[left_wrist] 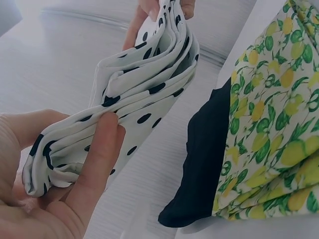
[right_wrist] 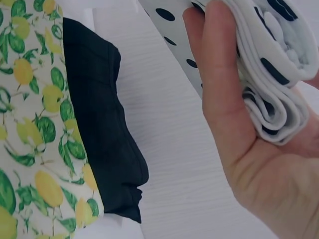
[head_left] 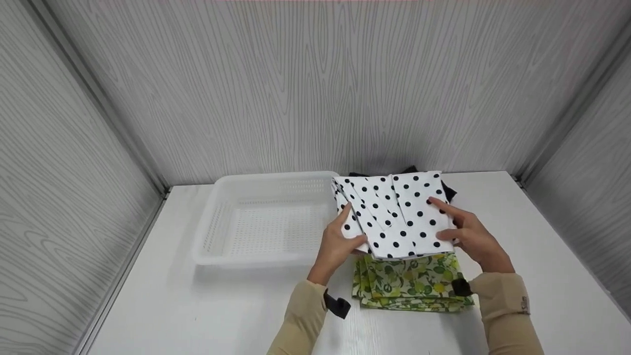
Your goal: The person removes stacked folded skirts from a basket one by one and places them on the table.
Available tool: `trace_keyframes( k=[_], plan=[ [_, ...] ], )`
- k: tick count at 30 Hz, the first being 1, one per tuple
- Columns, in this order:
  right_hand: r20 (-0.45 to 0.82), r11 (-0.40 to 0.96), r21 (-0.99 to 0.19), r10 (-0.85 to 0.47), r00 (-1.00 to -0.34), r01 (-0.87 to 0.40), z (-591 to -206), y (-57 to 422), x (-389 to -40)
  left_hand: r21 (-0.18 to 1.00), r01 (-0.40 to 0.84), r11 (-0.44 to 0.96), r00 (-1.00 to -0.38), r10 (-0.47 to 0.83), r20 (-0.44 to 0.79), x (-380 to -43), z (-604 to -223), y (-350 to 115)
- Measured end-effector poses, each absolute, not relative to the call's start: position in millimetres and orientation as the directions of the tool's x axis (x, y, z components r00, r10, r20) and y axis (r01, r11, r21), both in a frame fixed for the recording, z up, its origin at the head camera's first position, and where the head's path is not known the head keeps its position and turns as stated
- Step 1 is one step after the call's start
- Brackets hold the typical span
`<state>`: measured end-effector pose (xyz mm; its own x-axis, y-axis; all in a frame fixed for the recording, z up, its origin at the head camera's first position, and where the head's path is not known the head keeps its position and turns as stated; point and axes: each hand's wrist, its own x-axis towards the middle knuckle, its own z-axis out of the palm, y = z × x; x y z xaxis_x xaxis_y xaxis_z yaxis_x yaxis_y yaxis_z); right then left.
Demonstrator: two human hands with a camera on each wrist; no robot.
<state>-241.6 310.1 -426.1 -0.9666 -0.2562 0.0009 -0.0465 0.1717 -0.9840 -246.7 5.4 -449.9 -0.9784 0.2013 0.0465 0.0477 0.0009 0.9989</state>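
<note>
A folded white cloth with black polka dots [head_left: 399, 212] is held up between both hands, above a folded lemon-print cloth [head_left: 414, 283]. My left hand [head_left: 337, 244] grips its left edge, thumb on the upper face; in the left wrist view the fingers [left_wrist: 99, 154] lie along the underside of the layers. At the opposite edge my right hand [head_left: 471, 236] holds the cloth, with its layered folds [right_wrist: 271, 107] tucked between thumb and fingers in the right wrist view. Black fabric [right_wrist: 107, 119] sticks out from beside the lemon-print cloth.
A white plastic basket [head_left: 207, 246] with perforated sides stands left of the cloths on the white table [head_left: 236, 310]. Grey wood-grain panels [head_left: 315, 88] enclose the table at the back and on both sides.
</note>
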Motion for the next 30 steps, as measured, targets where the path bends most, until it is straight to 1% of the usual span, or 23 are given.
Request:
trace_keyframes(
  k=[6, 11, 16, 21, 24, 28, 30],
  plan=[
    [0.001, 0.168, -0.985, -0.232, -0.973, -0.041, -430.4, 328.3, -233.6, 0.999, 0.024, -0.033, -0.963, 0.268, 0.032, -242.0, -453.5, 19.8],
    [-0.013, 0.164, -0.986, -0.205, -0.979, -0.022, -432.7, 340.2, -228.6, 1.000, 0.029, -0.001, -0.950, 0.312, 0.028, -238.9, -457.5, 28.1],
    [-0.009, 0.182, -0.983, -0.203, -0.979, -0.028, -439.6, 347.0, -225.1, 0.999, 0.035, 0.004, -0.948, 0.317, 0.031, -235.7, -463.2, 33.3],
    [0.008, 0.199, -0.979, -0.204, -0.979, -0.049, -444.3, 359.9, -220.9, 0.999, -0.009, -0.053, -0.940, 0.342, 0.010, -232.5, -466.2, 43.2],
    [0.013, 0.192, -0.980, -0.200, -0.980, -0.052, -445.8, 372.9, -217.5, 0.998, -0.007, -0.065, -0.936, 0.352, 0.016, -230.5, -468.5, 52.9],
    [-0.005, 0.185, -0.982, -0.187, -0.982, -0.030, -447.9, 391.2, -212.0, 0.998, 0.016, -0.054, -0.932, 0.360, 0.034, -227.9, -473.4, 67.2],
    [-0.021, 0.200, -0.980, -0.178, -0.984, -0.015, -448.6, 398.6, -209.7, 0.998, -0.001, -0.056, -0.927, 0.373, 0.020, -227.0, -476.0, 73.1]
  ],
)
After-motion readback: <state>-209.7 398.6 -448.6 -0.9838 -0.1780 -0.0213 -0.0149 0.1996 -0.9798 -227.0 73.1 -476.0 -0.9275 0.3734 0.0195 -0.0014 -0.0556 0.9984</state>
